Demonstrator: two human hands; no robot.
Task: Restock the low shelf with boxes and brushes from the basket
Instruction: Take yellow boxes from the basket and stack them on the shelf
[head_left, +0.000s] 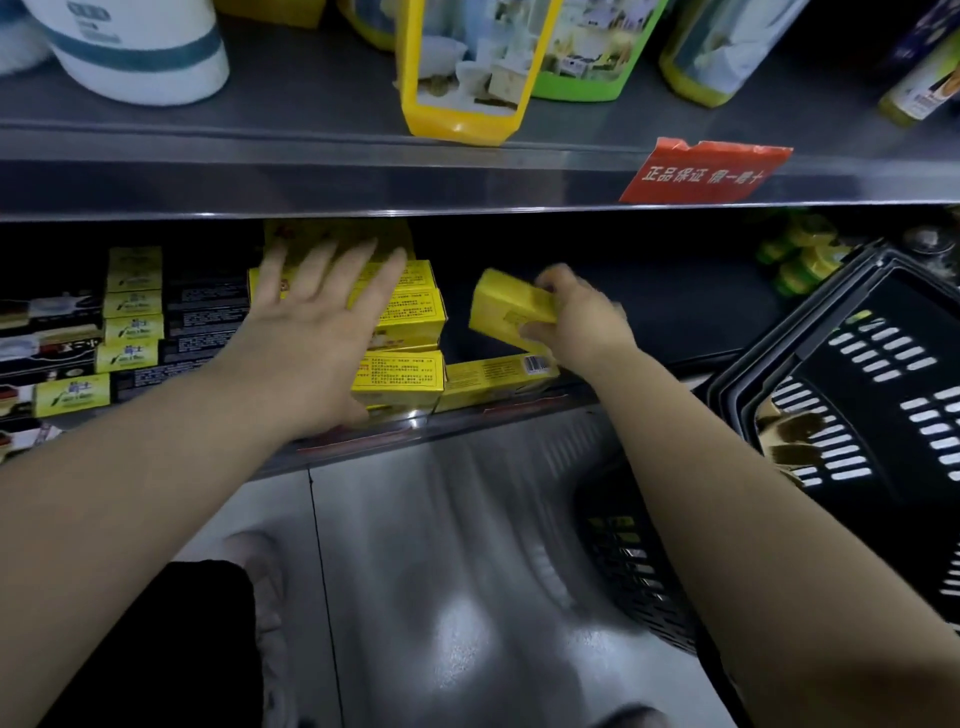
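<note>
My right hand (574, 317) grips a yellow box (511, 312), tilted in the air above another yellow box (496, 382) that lies flat on the low shelf (675, 296). My left hand (311, 317) has its fingers spread straight and rests against a stack of yellow boxes (410, 343) in the middle of that shelf. The black basket (857, 374) stands to the right, with brushes (787, 436) showing through its slotted wall.
Black-and-yellow boxes (130, 332) fill the shelf's left part. Green and yellow items (800, 260) sit at its far right. The upper shelf (363, 171) overhangs with a yellow pouch (462, 67), bottles and a red tag (701, 171). A shiny floor (467, 571) lies below.
</note>
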